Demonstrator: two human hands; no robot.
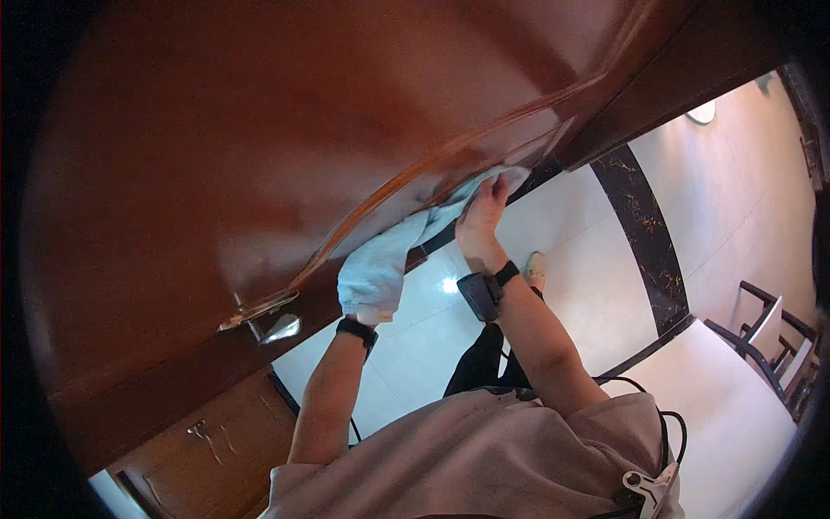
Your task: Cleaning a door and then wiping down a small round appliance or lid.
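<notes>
A pale blue-white cloth (pixel 445 212) lies against a reddish-brown wooden door (pixel 259 130) with a curved raised moulding. My right hand (pixel 486 214) has its fingers on the cloth's far right end, gripping it against the wood. White fabric wraps my left hand (pixel 373 270) down to the wrist, so its fingers are hidden; whether this is a glove or part of the cloth I cannot tell. That hand is beside the door's lower edge, at the cloth's near end. A metal door handle (pixel 278 329) sticks out left of my left hand.
Pale floor tiles (pixel 562 216) with a dark marbled band (pixel 640 233) run below and to the right. At the right stands a dark-framed rack or chair (pixel 769 337). A brown cabinet (pixel 203 445) with a metal handle is at lower left. A black cable (pixel 679 432) loops by my side.
</notes>
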